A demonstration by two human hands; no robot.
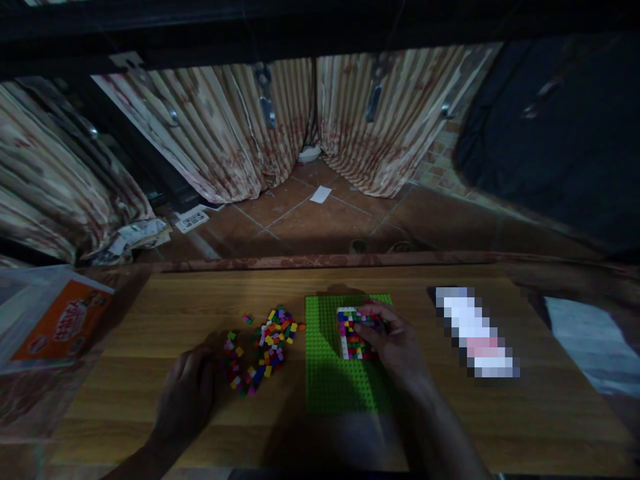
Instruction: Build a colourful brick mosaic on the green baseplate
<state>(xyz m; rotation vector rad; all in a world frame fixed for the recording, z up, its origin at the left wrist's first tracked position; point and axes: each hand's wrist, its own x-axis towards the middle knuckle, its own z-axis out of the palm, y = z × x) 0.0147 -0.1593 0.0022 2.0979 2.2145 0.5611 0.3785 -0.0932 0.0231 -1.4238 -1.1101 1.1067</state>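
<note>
A green studded baseplate [330, 380] lies on the wooden table [450, 413]. A block of small coloured bricks [352, 337] is built on its upper part. My right hand [395, 343] rests on that block, its fingers bent and pressed on the bricks near the block's top right corner. A loose heap of small coloured bricks [263, 347] lies left of the plate. My left hand [187, 393] rests on the table beside the heap, fingers curled down; whether it holds a brick is hidden.
A blurred white oblong thing [475, 330] lies right of the plate. An orange-labelled clear bag [55, 320] sits at the table's left edge. Behind the table are a tiled floor [310, 220], striped curtains [220, 127] and scattered papers [135, 237].
</note>
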